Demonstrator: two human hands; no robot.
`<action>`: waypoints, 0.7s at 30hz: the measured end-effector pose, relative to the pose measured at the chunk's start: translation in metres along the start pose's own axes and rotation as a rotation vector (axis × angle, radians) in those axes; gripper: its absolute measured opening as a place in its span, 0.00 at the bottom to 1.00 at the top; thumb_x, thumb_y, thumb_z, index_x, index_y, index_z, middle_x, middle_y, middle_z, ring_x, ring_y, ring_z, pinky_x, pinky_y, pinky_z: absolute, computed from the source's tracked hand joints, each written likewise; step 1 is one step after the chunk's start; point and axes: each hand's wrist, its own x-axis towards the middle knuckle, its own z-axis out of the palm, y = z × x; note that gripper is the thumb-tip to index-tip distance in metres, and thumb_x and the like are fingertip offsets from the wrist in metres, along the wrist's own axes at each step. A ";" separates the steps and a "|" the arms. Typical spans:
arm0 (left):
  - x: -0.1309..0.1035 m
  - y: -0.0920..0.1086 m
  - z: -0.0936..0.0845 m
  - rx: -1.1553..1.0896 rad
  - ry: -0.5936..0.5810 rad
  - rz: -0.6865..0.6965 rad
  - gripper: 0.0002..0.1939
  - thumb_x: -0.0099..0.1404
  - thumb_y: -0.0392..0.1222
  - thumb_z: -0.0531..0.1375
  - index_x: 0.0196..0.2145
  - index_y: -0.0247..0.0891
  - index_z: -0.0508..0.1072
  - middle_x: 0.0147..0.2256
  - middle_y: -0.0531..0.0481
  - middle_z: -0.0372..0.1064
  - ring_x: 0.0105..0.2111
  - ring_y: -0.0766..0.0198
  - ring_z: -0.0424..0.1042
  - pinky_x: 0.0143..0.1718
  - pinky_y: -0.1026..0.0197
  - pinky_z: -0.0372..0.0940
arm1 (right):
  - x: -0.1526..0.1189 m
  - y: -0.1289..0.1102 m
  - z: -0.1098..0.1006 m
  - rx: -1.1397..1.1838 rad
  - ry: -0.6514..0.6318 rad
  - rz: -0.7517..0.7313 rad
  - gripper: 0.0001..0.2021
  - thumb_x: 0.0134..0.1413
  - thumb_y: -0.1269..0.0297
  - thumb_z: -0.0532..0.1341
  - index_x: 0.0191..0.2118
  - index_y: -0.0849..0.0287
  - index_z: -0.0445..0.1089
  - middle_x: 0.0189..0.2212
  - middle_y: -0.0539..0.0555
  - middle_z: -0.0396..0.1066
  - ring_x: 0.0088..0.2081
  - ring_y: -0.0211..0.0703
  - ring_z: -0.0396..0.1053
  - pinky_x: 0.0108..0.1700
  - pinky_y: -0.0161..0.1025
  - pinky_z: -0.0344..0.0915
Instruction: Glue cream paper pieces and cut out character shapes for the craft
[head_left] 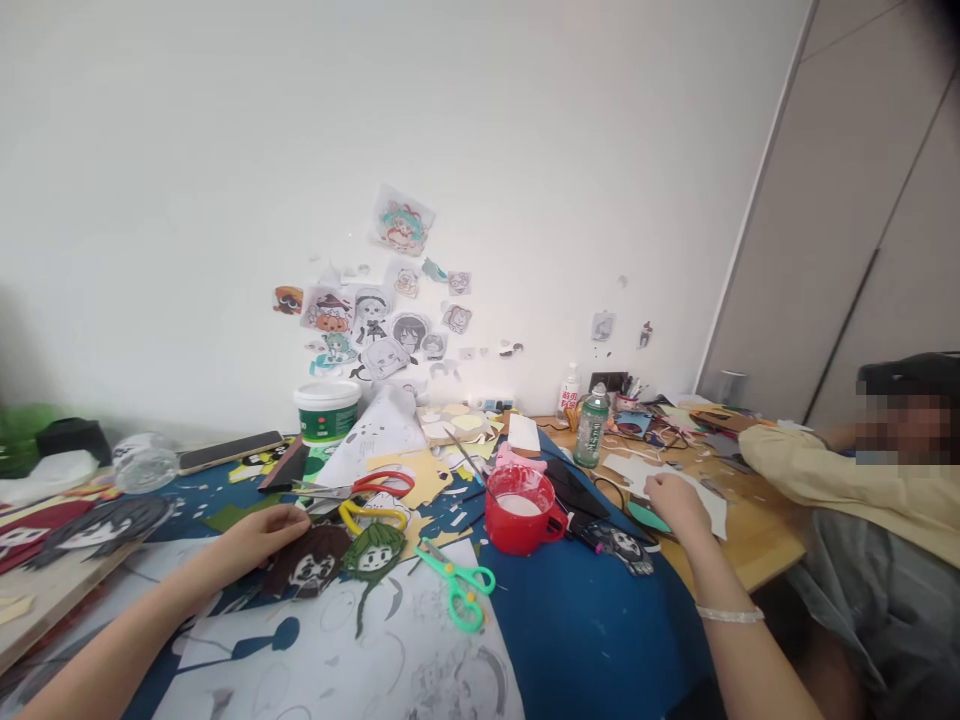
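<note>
My left hand is closed with its fingertips at the upper edge of a brown-haired paper cutout, which lies on printed sheets. Right beside that cutout is a green-haired paper cutout. Above them rest yellow-handled scissors and red-handled scissors. Over at the right, my right hand has curled fingers, beside a green oval piece and above white paper. Whatever those fingers hold is hidden. Between the hands stands a red mug containing white paste and a thin stick.
Mint-green scissors lie on the blue table surface. Behind stand a white-and-green tub and a green bottle. Paper scraps litter the back. At right sits another person, a yellow sleeve resting on the wooden table.
</note>
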 end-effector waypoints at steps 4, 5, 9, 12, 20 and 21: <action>0.002 -0.002 0.000 0.018 0.024 0.001 0.24 0.40 0.61 0.62 0.29 0.41 0.70 0.21 0.58 0.69 0.24 0.65 0.61 0.21 0.68 0.51 | -0.060 -0.035 0.018 -0.111 0.065 -0.216 0.16 0.50 0.58 0.53 0.15 0.52 0.53 0.16 0.52 0.55 0.23 0.47 0.58 0.26 0.44 0.55; 0.002 -0.002 0.000 0.022 0.029 0.006 0.25 0.40 0.61 0.62 0.30 0.40 0.70 0.22 0.57 0.69 0.23 0.64 0.61 0.21 0.68 0.51 | -0.080 -0.045 0.026 -0.084 0.055 -0.425 0.16 0.52 0.58 0.51 0.17 0.53 0.52 0.16 0.51 0.54 0.22 0.45 0.57 0.26 0.43 0.55; -0.001 0.001 -0.001 0.007 0.019 0.046 0.29 0.40 0.63 0.61 0.32 0.37 0.70 0.23 0.53 0.68 0.23 0.63 0.62 0.21 0.66 0.52 | -0.158 -0.086 0.069 0.081 -0.210 -1.015 0.15 0.56 0.68 0.49 0.18 0.56 0.50 0.16 0.47 0.53 0.20 0.35 0.52 0.24 0.36 0.48; -0.006 0.006 -0.001 -0.014 0.015 0.038 0.29 0.41 0.64 0.60 0.32 0.37 0.70 0.23 0.52 0.67 0.22 0.64 0.62 0.20 0.66 0.53 | -0.191 -0.111 0.104 0.095 -0.357 -1.132 0.14 0.55 0.70 0.50 0.19 0.58 0.53 0.16 0.46 0.54 0.21 0.34 0.53 0.24 0.35 0.46; -0.021 0.023 0.003 -0.066 0.038 0.072 0.27 0.38 0.61 0.63 0.28 0.37 0.70 0.18 0.55 0.64 0.17 0.66 0.60 0.18 0.65 0.50 | -0.208 -0.134 0.202 0.002 -0.722 -1.008 0.07 0.54 0.72 0.53 0.31 0.58 0.68 0.33 0.52 0.69 0.37 0.40 0.65 0.35 0.33 0.58; -0.022 0.024 0.003 -0.072 0.046 0.075 0.26 0.38 0.61 0.63 0.28 0.37 0.70 0.18 0.55 0.64 0.18 0.66 0.60 0.18 0.65 0.50 | -0.210 -0.130 0.211 0.004 -0.703 -0.982 0.07 0.53 0.73 0.54 0.32 0.58 0.69 0.35 0.53 0.69 0.40 0.41 0.65 0.38 0.35 0.60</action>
